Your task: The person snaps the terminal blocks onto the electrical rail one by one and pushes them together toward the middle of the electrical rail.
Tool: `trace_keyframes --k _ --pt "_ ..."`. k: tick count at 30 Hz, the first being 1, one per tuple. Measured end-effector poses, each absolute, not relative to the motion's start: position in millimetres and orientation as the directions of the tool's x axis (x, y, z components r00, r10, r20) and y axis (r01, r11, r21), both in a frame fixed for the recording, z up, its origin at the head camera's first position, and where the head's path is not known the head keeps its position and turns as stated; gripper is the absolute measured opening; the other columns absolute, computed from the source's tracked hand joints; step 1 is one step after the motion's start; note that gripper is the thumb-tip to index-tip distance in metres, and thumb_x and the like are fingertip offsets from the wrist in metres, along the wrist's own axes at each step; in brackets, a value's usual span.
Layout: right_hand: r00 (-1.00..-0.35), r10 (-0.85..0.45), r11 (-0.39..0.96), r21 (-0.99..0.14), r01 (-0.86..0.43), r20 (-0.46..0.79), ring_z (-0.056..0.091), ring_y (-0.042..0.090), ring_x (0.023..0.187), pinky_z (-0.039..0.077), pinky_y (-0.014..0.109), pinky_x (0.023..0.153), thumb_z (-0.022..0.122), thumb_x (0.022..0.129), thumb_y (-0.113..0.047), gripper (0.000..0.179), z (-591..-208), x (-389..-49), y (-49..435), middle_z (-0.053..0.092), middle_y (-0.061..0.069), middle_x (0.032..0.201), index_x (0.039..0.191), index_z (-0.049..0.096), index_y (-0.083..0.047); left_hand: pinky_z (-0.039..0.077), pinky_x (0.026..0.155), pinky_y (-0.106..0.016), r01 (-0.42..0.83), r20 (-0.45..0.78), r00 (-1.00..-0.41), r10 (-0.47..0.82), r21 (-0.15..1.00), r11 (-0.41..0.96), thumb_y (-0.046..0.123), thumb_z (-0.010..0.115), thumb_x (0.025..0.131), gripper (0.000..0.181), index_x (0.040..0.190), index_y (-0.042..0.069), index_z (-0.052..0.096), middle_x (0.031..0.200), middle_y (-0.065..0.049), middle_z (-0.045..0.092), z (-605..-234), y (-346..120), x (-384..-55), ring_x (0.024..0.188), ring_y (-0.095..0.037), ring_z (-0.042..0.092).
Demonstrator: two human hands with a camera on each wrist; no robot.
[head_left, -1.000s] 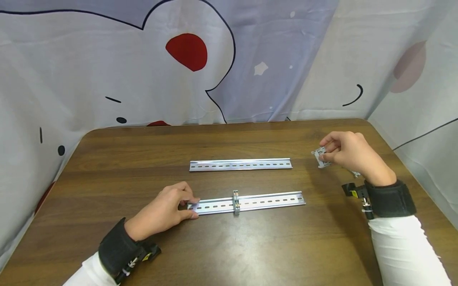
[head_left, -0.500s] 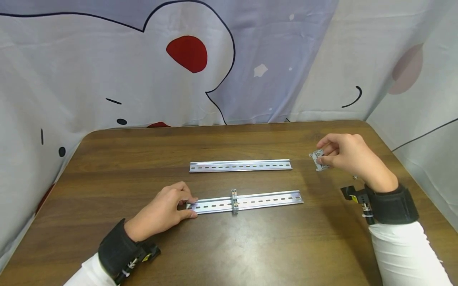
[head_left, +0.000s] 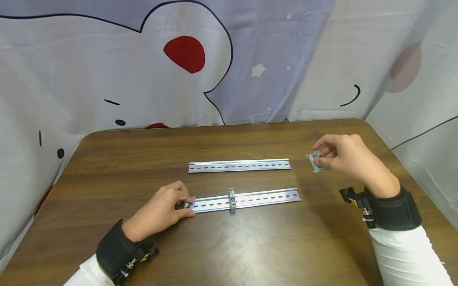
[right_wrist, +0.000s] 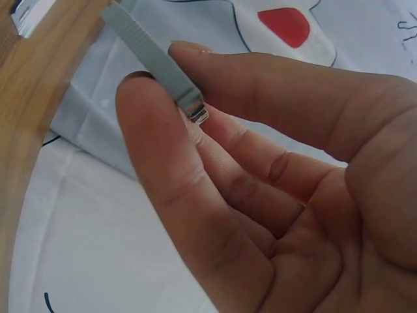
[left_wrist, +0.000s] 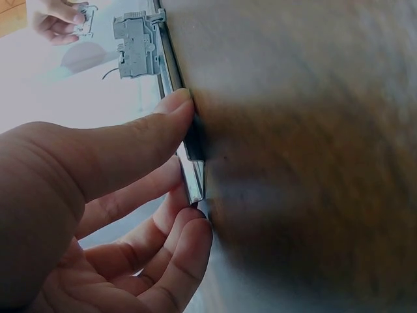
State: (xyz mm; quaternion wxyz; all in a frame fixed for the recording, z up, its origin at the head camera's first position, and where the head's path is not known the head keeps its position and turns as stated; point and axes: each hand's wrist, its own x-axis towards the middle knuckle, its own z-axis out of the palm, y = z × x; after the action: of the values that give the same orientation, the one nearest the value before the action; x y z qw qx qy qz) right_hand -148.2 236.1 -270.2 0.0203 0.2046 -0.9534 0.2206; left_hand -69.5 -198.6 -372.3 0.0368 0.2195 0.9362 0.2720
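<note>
A slotted metal DIN rail (head_left: 266, 198) lies nearest on the table, and my left hand (head_left: 162, 208) grips its left end between thumb and fingers. One grey terminal block (head_left: 232, 200) sits clipped across this rail, left of its middle; the left wrist view shows the block (left_wrist: 138, 44) upright on the rail (left_wrist: 171, 68). My right hand (head_left: 348, 157) holds a second grey terminal block (head_left: 316, 162) above the table at the right. In the right wrist view, thumb and index finger pinch that narrow block (right_wrist: 156, 59) by its flat sides.
Another slotted DIN rail (head_left: 239, 165), with nothing mounted on it, lies farther back, roughly parallel to the near one. The wooden table (head_left: 143, 145) ends at a printed cloth backdrop (head_left: 264, 39). Both wrists carry black camera straps (head_left: 390, 208).
My right hand has drifted slightly left and toward me with the terminal block. The near rail has shifted slightly left in my left hand's grip. A small piece by my right wrist is now hidden.
</note>
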Motion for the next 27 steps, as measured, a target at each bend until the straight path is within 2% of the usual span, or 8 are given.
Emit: trace_keyframes --k 22,27 --pt "-0.863 -0.441 0.809 -0.307 -0.501 0.244 0.059 0.007 0.062 0.047 0.024 0.055 0.083 0.07 -0.002 0.023 -264 -127 217 0.064 -0.006 0.068 0.086 0.068 -0.007 0.038 0.059 -0.022 0.386 0.047 -0.9 0.433 0.547 0.743 0.022 0.084 0.077 0.036 0.107 0.005 0.076 0.086 0.002 0.054 -372 -200 -70 0.071 -0.011 0.046" --pt "-0.864 -0.447 0.805 -0.316 -0.502 0.233 0.059 0.008 0.062 0.047 0.024 0.055 0.083 0.07 -0.002 0.022 -264 -124 214 0.065 -0.006 0.069 0.086 0.068 -0.007 0.039 0.059 -0.022 0.383 0.04 -0.9 0.433 0.546 0.745 0.023 0.084 0.077 0.036 0.108 0.005 0.075 0.087 0.002 0.055 -372 -200 -70 0.071 -0.011 0.046"
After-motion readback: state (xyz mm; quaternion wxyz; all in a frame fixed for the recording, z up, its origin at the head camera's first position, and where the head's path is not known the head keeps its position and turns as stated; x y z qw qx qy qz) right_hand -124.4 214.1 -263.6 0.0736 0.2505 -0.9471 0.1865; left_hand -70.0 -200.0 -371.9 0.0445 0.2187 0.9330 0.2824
